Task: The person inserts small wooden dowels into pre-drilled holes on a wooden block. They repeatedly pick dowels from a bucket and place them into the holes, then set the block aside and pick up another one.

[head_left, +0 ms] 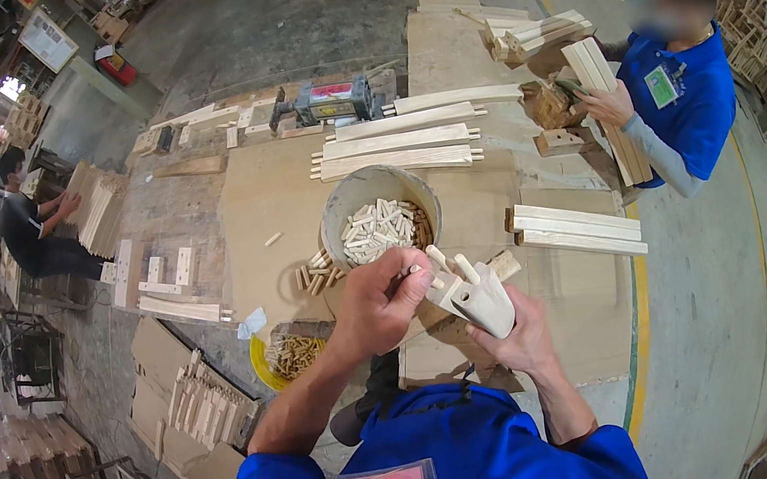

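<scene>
Our right hand (521, 333) is wrapped around a tapered wooden leg piece (476, 297), holding it tilted above the near edge of the bench (268, 218). Short dowels already stand out of the piece's upper end. Our left hand (381, 299) is pinched on a small wooden dowel (435, 259) at that same upper end, fingertips touching the piece.

Just beyond our hands, a grey bucket (376, 192) full of pale dowels sits on the bench, with a few loose dowels (316, 271) lying against its left side. A yellow tub (264, 363) of darker dowels rests off the near left edge, lower down.

Toward the far edge lie three long tenoned rails (398, 144) side by side, and behind them a grey-green machine (332, 101). Two more pale slats (577, 229) lie at the right edge.

A co-worker in a blue shirt (690, 102) stands at the right side, one hand (607, 106) on a bundle of upright slats (606, 101). Another person (32, 232) sits well off to the left.
</scene>
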Available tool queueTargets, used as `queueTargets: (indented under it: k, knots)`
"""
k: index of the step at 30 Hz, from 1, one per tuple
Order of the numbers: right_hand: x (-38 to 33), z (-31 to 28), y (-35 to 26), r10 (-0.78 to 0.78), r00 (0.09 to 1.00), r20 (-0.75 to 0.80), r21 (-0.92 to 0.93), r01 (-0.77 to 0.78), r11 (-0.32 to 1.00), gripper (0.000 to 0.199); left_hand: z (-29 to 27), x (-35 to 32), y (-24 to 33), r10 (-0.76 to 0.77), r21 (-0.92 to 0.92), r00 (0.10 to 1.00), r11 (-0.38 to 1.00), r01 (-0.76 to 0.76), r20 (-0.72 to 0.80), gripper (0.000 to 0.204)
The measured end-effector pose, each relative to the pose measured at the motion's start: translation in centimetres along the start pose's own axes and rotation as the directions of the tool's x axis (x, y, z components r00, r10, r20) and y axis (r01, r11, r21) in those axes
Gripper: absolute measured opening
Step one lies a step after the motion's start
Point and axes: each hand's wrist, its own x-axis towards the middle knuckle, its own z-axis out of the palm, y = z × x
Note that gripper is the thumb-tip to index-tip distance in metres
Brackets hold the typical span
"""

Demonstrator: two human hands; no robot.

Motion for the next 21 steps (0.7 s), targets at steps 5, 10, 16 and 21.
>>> queueTargets:
  k: [5,10,16,21]
  knots:
    - [0.3,1.1,0.1,0.051,0.999,0.012,0.053,-0.052,0.997,0.053,0.7,0.8,-0.6,0.019,0.002,0.993,1.0,-0.019,-0.121,0.009]
    - [1.5,2.3,0.2,0.137,0.99,0.019,0.105,-0.139,0.985,0.055,0.2,1.9,-1.6,0.128,0.143,0.99,0.983,-0.119,-0.059,0.012]
    - [3.8,0.7,1.2,0.246,0.963,-0.11,0.163,-0.227,0.96,0.052,-2.2,10.9,-7.9,-0.283,-0.27,0.921,0.895,0.354,0.269,0.03]
    - [4.6,-2.1,1.2,0.204,0.966,-0.157,0.068,-0.196,0.978,0.049,-1.4,14.0,-21.5,-0.494,0.741,0.698,0.667,-0.078,0.519,0.036]
